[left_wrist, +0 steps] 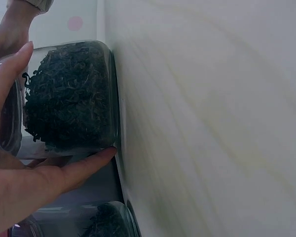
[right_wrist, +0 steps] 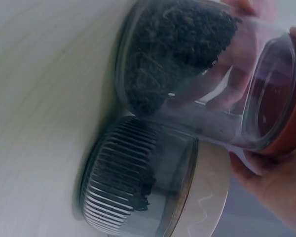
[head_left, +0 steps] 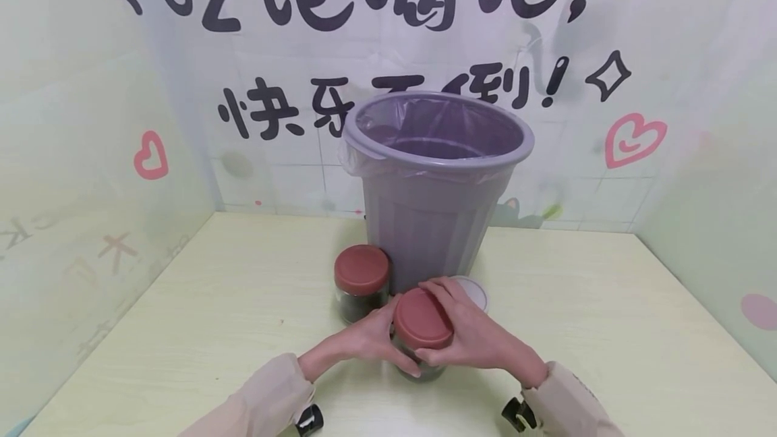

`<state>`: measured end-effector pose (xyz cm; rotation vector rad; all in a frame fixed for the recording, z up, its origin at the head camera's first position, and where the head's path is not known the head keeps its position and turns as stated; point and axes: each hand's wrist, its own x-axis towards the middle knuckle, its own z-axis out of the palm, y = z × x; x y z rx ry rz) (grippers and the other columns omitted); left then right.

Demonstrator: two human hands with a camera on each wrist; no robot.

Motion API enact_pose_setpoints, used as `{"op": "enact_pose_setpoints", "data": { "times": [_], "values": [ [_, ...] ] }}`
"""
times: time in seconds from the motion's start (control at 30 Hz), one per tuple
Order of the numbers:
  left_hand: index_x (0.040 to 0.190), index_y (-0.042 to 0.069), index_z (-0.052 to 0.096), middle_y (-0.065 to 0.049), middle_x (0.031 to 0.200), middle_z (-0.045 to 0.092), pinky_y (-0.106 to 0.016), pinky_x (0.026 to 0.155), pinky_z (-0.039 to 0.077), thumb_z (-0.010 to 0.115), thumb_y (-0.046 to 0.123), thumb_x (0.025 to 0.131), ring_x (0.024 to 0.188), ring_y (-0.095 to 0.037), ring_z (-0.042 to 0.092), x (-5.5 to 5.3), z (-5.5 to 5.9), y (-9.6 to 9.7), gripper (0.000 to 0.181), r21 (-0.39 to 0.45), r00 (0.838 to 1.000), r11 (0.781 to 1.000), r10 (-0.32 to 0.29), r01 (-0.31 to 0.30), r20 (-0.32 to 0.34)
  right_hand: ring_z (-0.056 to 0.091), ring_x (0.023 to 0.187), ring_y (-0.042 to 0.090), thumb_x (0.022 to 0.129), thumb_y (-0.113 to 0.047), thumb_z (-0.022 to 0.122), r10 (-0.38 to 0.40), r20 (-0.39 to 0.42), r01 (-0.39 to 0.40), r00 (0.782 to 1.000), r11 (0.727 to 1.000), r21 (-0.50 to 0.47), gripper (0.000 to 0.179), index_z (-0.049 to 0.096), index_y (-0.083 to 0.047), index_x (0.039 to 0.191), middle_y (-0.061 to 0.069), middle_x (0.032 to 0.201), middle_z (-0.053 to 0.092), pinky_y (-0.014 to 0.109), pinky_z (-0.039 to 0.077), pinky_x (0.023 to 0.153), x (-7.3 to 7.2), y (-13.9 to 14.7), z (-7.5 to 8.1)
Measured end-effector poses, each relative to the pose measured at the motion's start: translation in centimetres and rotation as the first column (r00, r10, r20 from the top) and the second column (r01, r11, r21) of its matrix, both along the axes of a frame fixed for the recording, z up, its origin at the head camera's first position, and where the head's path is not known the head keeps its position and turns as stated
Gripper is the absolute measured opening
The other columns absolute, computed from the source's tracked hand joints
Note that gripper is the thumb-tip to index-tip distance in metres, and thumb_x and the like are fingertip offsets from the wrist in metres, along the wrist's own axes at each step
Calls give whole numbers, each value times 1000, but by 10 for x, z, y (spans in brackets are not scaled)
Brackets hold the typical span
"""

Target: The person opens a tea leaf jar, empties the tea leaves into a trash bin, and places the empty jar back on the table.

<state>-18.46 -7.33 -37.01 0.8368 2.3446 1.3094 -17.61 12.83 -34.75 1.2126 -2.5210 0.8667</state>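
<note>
A clear glass jar (left_wrist: 71,94) with a red-brown lid (head_left: 423,319) stands on the table in front of the bin, part filled with dark dried leaves. My left hand (head_left: 370,339) holds the jar's side, one finger reaching down to its base in the left wrist view. From the other side my right hand (head_left: 476,336) grips the lid, thumb in front and fingers over the far edge. Close behind the right hand is a ribbed glass jar (right_wrist: 123,173) with a white lid (right_wrist: 202,192). A second red-lidded jar (head_left: 362,272) stands behind my left hand.
A grey-purple trash bin (head_left: 427,221) with a clear plastic liner rises behind the jars. The pale wooden table (head_left: 243,288) is enclosed by printed curtains (head_left: 273,181) at the back and both sides.
</note>
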Motion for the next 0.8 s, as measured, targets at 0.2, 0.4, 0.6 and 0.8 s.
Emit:
{"op": "enact_pose_setpoints", "data": {
  "times": [0.2, 0.4, 0.6, 0.8],
  "values": [
    [132, 12, 29, 2, 125, 44, -33, 96, 35, 82, 20, 61, 115, -15, 43, -1, -1, 0, 89, 9, 1000, 1000, -7, 8, -5, 42, 108, 14, 72, -42, 67, 66, 51, -66, 997, 998, 8, 78, 36, -4, 132, 4, 125, 40, 30, 47, 81, -2, 4, 3],
    [133, 12, 28, 2, 125, 43, -34, 97, 35, 82, 22, 60, 116, -15, 43, 0, -1, 1, 92, -6, 1000, 1000, 0, 0, -21, 38, 117, 19, 73, -35, 68, 85, 87, -88, 993, 995, 35, 82, 28, -1, 136, 8, 133, 34, 36, 44, 89, 0, 6, 5],
    [132, 12, 29, 1, 125, 44, -34, 97, 35, 82, 20, 60, 116, -16, 43, 0, -1, 0, 90, 11, 1000, 1000, -6, 6, -15, 41, 116, 22, 69, -43, 73, -57, 109, 59, 992, 998, -17, 97, 22, 1, 138, 14, 133, 33, 38, 45, 88, 8, 1, 1],
    [132, 12, 29, 2, 125, 44, -35, 98, 34, 82, 19, 60, 116, -16, 42, -1, -2, 1, 90, 25, 1000, 1000, -8, 9, -16, 47, 105, 20, 61, -57, 71, -208, -12, 206, 978, 976, -66, 102, 31, 5, 131, 16, 121, 42, 36, 48, 81, 14, -6, -7]
  ]
}}
